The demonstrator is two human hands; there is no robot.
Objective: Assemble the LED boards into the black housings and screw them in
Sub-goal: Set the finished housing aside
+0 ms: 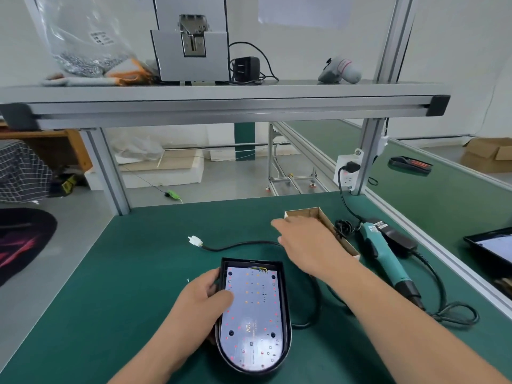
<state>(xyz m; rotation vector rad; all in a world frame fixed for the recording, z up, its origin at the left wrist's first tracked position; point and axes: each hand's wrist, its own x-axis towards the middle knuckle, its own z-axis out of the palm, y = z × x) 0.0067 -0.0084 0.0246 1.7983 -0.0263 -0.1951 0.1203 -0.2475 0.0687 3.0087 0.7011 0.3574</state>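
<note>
A black housing [285, 295] lies on the green mat near the front, with a white LED board [255, 314] seated inside it. My left hand [205, 297] grips the housing's left wall, thumb lying on the board. A black cable [241, 245] with a white connector [194, 241] runs from the housing's far end. My right hand [304, 245] reaches over a small cardboard box [327, 221] behind the housing; its fingertips are blurred and I cannot see anything held. A teal electric screwdriver [385, 256] lies to the right of the box.
An aluminium shelf [221, 106] spans overhead, carrying a grey screw feeder [191, 37], a bag of screws [83, 59] and gloves. A power socket [347, 170] hangs on the right post. A tablet [493, 245] sits at the far right. The screwdriver's cord [454, 314] coils right of the housing.
</note>
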